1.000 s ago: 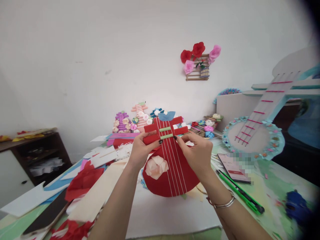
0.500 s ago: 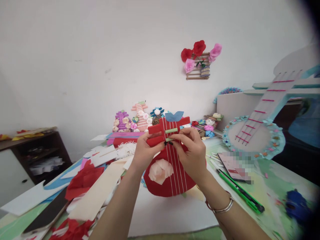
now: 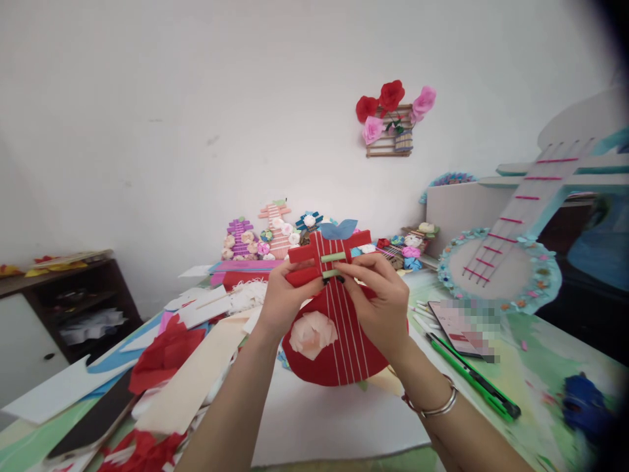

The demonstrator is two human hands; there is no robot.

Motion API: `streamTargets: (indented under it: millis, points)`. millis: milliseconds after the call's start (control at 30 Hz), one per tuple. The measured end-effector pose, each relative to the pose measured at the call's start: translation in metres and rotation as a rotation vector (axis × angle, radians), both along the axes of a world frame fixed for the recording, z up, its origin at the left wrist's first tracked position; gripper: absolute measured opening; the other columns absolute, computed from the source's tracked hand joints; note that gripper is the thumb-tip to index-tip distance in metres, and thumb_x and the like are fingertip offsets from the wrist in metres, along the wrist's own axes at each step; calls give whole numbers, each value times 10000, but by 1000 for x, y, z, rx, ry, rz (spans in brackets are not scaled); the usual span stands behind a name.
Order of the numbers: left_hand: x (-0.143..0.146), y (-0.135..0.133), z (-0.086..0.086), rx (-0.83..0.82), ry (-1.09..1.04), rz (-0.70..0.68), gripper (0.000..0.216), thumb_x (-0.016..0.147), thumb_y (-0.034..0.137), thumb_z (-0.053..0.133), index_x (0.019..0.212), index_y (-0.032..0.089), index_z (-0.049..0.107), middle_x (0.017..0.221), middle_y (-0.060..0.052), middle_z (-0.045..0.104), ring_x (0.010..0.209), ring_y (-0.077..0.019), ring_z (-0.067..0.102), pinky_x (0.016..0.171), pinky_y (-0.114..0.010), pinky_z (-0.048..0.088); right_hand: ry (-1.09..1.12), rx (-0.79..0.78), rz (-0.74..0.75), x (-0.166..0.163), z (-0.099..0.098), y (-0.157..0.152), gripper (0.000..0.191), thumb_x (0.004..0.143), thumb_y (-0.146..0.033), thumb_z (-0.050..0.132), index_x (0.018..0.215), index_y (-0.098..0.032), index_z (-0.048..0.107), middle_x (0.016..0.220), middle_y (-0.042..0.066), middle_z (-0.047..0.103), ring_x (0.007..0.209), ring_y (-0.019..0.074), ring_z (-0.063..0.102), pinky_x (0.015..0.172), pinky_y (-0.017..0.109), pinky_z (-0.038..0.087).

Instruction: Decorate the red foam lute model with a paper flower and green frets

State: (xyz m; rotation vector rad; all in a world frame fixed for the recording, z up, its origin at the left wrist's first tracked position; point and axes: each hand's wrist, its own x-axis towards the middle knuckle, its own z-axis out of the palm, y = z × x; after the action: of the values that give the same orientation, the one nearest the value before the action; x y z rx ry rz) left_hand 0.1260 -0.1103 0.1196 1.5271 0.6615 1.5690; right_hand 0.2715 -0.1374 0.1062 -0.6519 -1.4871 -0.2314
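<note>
Upright in front of me is a red paper pipa (image 3: 314,375) with white strings, a pale paper flower (image 3: 313,335) on its body and a blue paper piece (image 3: 339,229) at its top. Two short green strips (image 3: 333,257) cross the strings on its neck. My left hand (image 3: 284,300) is closed on the neck from the left, its thumb at the lower strip's left end. From the right, my right hand (image 3: 381,295) pinches the right end of that lower green strip (image 3: 331,273) against the neck. The other fingers curl beside the pegs.
Red crepe paper (image 3: 164,357), a cream card strip (image 3: 191,380) and a dark phone (image 3: 91,419) lie on the left. A green utility knife (image 3: 474,377) and another phone (image 3: 457,328) lie right. Decorated paper instruments (image 3: 240,237) stand at the back; a large pale one (image 3: 501,262) leans right.
The pipa has shifted slightly left and tilted a little. My right fingers have moved off the strip's middle toward its right end, so more of the strip shows.
</note>
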Motion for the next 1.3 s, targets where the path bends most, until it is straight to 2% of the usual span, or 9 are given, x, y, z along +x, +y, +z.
streamTargets:
  millis: [100, 200, 267, 333, 433, 667, 1033, 1200, 1300]
  points:
    - [-7, 10, -2, -71, -49, 44, 438, 554, 209, 780, 950, 110, 623, 849, -92, 697, 726, -223, 672, 634, -325, 546, 121, -72, -79, 11, 2, 7, 194, 822, -146, 524, 927, -204, 677, 842, 28, 608, 752, 137, 559, 684, 275, 457]
    - [-16, 24, -7, -130, -122, 50, 559, 516, 207, 803, 1021, 122, 577, 744, -47, 686, 660, -193, 668, 639, -326, 545, 149, -293, -174, 30, 1, 24, 145, 791, -225, 554, 846, -183, 682, 815, 33, 650, 695, 149, 567, 661, 282, 451]
    - [-20, 32, -11, -173, -144, 52, 628, 492, 193, 815, 1061, 131, 555, 681, -21, 674, 628, -179, 663, 648, -328, 544, 13, -557, -76, 44, -2, 36, 163, 765, -281, 571, 806, -173, 688, 798, 41, 675, 694, 165, 588, 653, 282, 455]
    - [-22, 39, -16, -192, -160, 33, 659, 485, 188, 818, 1083, 147, 545, 684, -18, 680, 634, -178, 664, 662, -334, 543, -114, -805, 123, 56, -6, 47, 191, 734, -309, 600, 829, -169, 688, 801, 43, 690, 728, 183, 614, 649, 277, 468]
    - [-21, 47, -22, -183, -194, -21, 557, 516, 229, 807, 1016, 146, 577, 775, -48, 700, 711, -193, 672, 710, -342, 535, -123, -977, 311, 65, -15, 58, 211, 691, -285, 633, 855, -157, 670, 820, 43, 693, 767, 196, 632, 646, 273, 488]
    - [-18, 51, -27, -193, -201, -26, 396, 561, 297, 783, 864, 107, 612, 745, -63, 697, 691, -188, 665, 715, -332, 522, 65, -977, 407, 66, -25, 67, 129, 614, -198, 661, 733, -149, 663, 694, 17, 680, 685, 186, 627, 609, 268, 493]
    - [-33, 53, -20, -181, -208, 108, 473, 646, 325, 733, 1057, 168, 559, 984, -113, 683, 841, -218, 679, 628, -255, 524, 322, -971, 500, 67, -25, 69, 194, 595, -188, 654, 782, -139, 674, 735, 46, 708, 684, 211, 650, 609, 300, 508]
    - [-52, 67, -26, -152, -335, 308, 323, 595, 266, 744, 853, 113, 625, 803, -60, 684, 705, -152, 670, 695, -282, 533, 628, -950, 426, 85, -41, 87, 171, 577, -126, 647, 747, -147, 655, 614, 26, 678, 571, 193, 630, 561, 309, 502]
    - [-64, 72, -29, -156, -365, 364, 293, 570, 254, 748, 790, 98, 634, 711, -35, 667, 662, -130, 652, 676, -263, 531, 825, -909, 360, 99, -55, 102, 120, 614, -97, 642, 720, -150, 625, 588, 10, 655, 564, 168, 618, 571, 287, 501]
